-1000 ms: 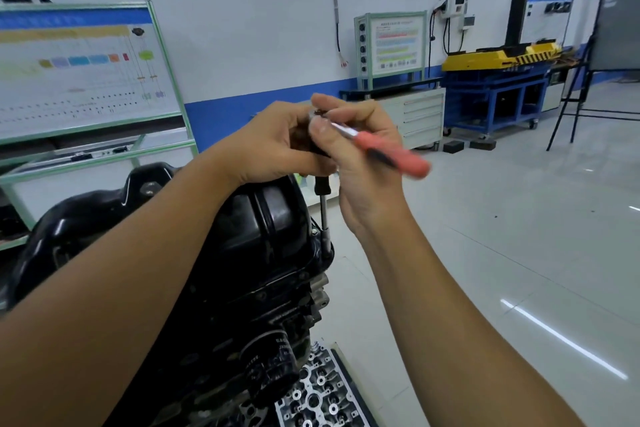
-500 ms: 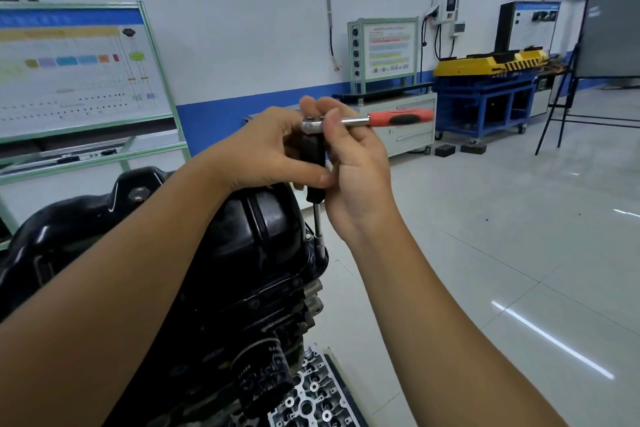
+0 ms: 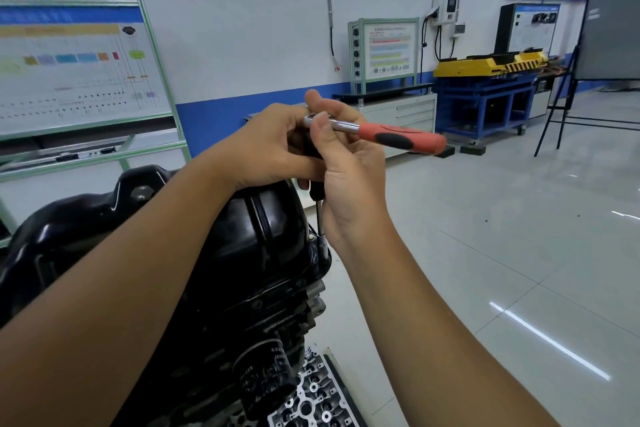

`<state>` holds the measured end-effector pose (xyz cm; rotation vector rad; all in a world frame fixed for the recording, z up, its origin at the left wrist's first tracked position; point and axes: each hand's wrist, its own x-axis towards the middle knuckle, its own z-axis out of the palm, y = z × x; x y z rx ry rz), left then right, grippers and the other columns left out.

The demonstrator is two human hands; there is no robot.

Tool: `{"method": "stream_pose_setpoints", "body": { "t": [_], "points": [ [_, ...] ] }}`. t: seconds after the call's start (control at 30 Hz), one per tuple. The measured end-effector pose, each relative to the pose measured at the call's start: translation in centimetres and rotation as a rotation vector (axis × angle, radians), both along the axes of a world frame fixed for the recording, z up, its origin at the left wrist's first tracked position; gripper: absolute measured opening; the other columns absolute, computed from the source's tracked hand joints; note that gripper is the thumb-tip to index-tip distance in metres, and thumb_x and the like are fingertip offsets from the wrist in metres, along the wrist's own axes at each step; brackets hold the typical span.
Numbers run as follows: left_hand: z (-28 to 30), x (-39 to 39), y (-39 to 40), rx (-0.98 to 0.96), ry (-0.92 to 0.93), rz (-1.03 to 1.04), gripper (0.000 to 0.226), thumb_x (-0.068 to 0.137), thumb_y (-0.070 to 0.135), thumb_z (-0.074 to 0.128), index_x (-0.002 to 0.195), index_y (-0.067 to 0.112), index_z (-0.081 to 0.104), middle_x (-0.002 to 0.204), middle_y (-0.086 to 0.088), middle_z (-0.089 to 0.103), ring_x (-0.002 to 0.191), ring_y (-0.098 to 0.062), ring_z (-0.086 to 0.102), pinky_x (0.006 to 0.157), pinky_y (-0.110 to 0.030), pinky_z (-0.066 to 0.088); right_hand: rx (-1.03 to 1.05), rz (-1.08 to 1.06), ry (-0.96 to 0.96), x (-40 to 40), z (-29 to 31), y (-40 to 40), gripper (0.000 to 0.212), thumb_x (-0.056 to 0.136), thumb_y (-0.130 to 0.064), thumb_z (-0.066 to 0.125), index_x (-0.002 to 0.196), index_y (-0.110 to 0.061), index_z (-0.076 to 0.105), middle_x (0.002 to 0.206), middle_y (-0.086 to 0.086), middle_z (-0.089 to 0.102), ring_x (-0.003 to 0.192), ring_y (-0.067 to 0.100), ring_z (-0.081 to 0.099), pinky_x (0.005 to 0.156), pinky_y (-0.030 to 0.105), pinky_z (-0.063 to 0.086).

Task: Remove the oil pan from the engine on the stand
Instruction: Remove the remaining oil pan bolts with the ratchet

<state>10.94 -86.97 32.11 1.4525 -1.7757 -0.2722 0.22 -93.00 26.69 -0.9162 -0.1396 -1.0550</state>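
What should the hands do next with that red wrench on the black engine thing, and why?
Probably swing the red-handled ratchet sideways to turn the bolt. Its extension bar already stands upright with the socket seated at the oil pan rim. The left hand steadies the ratchet head and the right hand holds it just below the handle, so everything looks set for a turn.

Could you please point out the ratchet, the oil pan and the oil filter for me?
ratchet [image 3: 401,138]: head view, on its red handle.
oil pan [image 3: 263,218]: head view, on its glossy black side.
oil filter [image 3: 268,374]: head view, on its black canister.
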Motion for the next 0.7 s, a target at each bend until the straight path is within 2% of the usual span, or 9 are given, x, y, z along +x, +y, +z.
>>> {"method": "stream_pose_setpoints", "body": {
  "t": [0.1,0.17,0.23,0.33,0.4,0.47,0.57,0.63,0.7],
  "points": [
    [-0.1,0.0,0.0,-0.006,-0.018,0.035,0.024,0.072,0.019,0.084,0.093,0.028,0.075,0.078,0.002,0.075,0.069,-0.017,0.074,0.062,-0.025,0.057,0.098,-0.043,0.052,0.0,0.7,0.0,0.025,0.11,-0.029,0.048,0.11,-0.011,0.065,0.112,0.005,0.078,0.11,0.036,0.071,0.081,0.042,0.053],
    [-0.2,0.1,0.0,-0.009,-0.032,0.051,0.026,0.075,0.019,0.089,0.097,0.024,0.075,0.081,0.006,0.076,0.071,-0.013,0.073,0.062,-0.029,0.06,0.166,0.027,0.081,-0.5,1.4,-0.5,0.029,0.111,-0.034,0.045,0.105,-0.011,0.062,0.1,0.004,0.08,0.099,0.038,0.073,0.071,0.043,0.058],
    [-0.1,0.1,0.1,-0.015,-0.036,0.022,0.027,0.08,0.014,0.087,0.103,0.02,0.075,0.082,0.005,0.076,0.071,-0.014,0.073,0.063,-0.029,0.06,0.108,0.084,0.048,-1.0,1.5,-1.0,0.019,0.107,-0.024,0.053,0.099,-0.01,0.063,0.099,0.007,0.078,0.096,0.035,0.071,0.064,0.043,0.06],
    [0.0,0.1,0.1,-0.033,-0.068,-0.008,0.026,0.084,0.003,0.081,0.102,0.019,0.073,0.08,0.002,0.073,0.068,-0.016,0.072,0.061,-0.025,0.057,-0.157,-0.079,0.007,-1.2,0.2,-1.1,0.02,0.092,0.002,0.071,0.085,-0.017,0.073,0.108,0.004,0.076,0.102,0.023,0.074,0.079,0.044,0.062],
    [0.0,0.0,0.1,-0.041,-0.098,0.0,0.026,0.084,0.002,0.08,0.092,0.026,0.074,0.076,0.005,0.072,0.067,-0.009,0.07,0.06,-0.022,0.054,-0.247,-0.145,0.005,-0.9,-0.6,-1.2,0.019,0.089,0.001,0.075,0.09,-0.018,0.076,0.111,0.001,0.076,0.108,0.021,0.073,0.091,0.044,0.061],
    [0.0,0.0,0.2,-0.021,-0.065,-0.007,0.025,0.083,0.0,0.079,0.09,0.024,0.077,0.073,0.004,0.072,0.064,-0.011,0.07,0.06,-0.022,0.055,-0.144,-0.065,-0.014,-0.7,-0.5,-1.3,0.006,0.097,-0.012,0.069,0.102,-0.013,0.072,0.109,0.003,0.077,0.103,0.027,0.074,0.077,0.045,0.063],
    [0.2,0.4,0.4,0.039,0.012,-0.011,0.011,0.086,-0.006,0.074,0.094,0.002,0.075,0.077,0.003,0.075,0.063,-0.014,0.072,0.061,-0.023,0.057,0.076,0.123,0.008,-0.8,0.3,-1.6,0.016,0.106,-0.024,0.056,0.11,-0.01,0.061,0.106,0.008,0.077,0.087,0.033,0.074,0.047,0.034,0.048],
    [0.2,0.3,0.4,0.047,0.004,-0.01,0.016,0.087,-0.008,0.073,0.094,0.007,0.074,0.076,0.004,0.075,0.061,-0.012,0.07,0.059,-0.022,0.057,0.044,0.144,-0.008,-1.2,0.2,-1.8,0.007,0.102,-0.017,0.06,0.104,-0.01,0.062,0.109,0.013,0.075,0.092,0.038,0.073,0.049,0.036,0.051],
    [0.1,0.0,0.4,0.031,-0.012,-0.003,0.02,0.086,-0.005,0.076,0.098,0.012,0.075,0.077,0.004,0.073,0.062,-0.011,0.068,0.057,-0.024,0.056,-0.058,0.064,-0.043,-1.4,-0.2,-1.9,0.011,0.09,-0.001,0.07,0.094,-0.009,0.066,0.117,0.022,0.071,0.104,0.044,0.071,0.065,0.049,0.059]
  ]
}}
